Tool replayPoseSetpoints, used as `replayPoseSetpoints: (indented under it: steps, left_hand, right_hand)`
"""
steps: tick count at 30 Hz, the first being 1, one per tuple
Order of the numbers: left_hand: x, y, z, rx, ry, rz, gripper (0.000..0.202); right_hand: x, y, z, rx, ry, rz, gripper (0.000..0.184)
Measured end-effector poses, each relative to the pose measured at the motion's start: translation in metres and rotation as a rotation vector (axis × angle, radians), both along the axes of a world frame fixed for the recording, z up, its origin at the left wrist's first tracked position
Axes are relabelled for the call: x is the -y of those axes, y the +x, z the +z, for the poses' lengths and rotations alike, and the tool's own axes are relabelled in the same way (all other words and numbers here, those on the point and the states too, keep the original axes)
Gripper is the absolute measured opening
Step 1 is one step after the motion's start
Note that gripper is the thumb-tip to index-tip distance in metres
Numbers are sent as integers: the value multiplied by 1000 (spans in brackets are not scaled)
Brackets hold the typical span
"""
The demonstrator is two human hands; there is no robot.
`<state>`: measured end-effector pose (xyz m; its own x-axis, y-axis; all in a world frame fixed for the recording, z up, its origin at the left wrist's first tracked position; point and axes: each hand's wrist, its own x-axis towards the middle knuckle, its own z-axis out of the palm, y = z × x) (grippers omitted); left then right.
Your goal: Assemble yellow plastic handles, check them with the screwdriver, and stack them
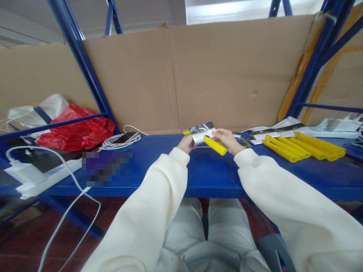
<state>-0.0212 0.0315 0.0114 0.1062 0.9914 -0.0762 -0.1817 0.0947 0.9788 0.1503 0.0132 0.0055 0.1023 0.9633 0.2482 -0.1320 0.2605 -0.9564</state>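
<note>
Over the blue shelf (pixel 204 173) my left hand (pixel 185 143) is closed on the left edge of a small white card with a dark printed band (pixel 202 132). My right hand (pixel 228 140) is closed round a yellow tube (pixel 215 145) that lies slanted under the card; its near end pokes out toward me. A second bit of yellow (pixel 186 132) shows just behind my left hand. Both hands are close together, with cream sleeves reaching up from below.
Several yellow tubes (pixel 303 148) lie in a row at the right beside printed cards (pixel 272 132). A phone with a coiled white cable (pixel 123 139), a red plastic bag (pixel 75 128) and a white power strip (pixel 36 175) sit at the left. Cardboard sheets (pixel 198 75) back the shelf.
</note>
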Motion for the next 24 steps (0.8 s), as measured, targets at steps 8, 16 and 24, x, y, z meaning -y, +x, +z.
replayPoseSetpoints:
  steps: [8, 16, 24]
  left_hand:
    - [2, 7, -1, -48, 18, 46, 11]
    - [7, 9, 1, -77, 60, 1, 33]
    - [5, 10, 3, 34, 70, 32, 55]
  right_hand:
    - [0, -1, 1, -12, 7, -3, 16]
    - [-2, 1, 0, -25, 19, -39, 19]
    - [-3, 0, -1, -47, 1, -35, 22]
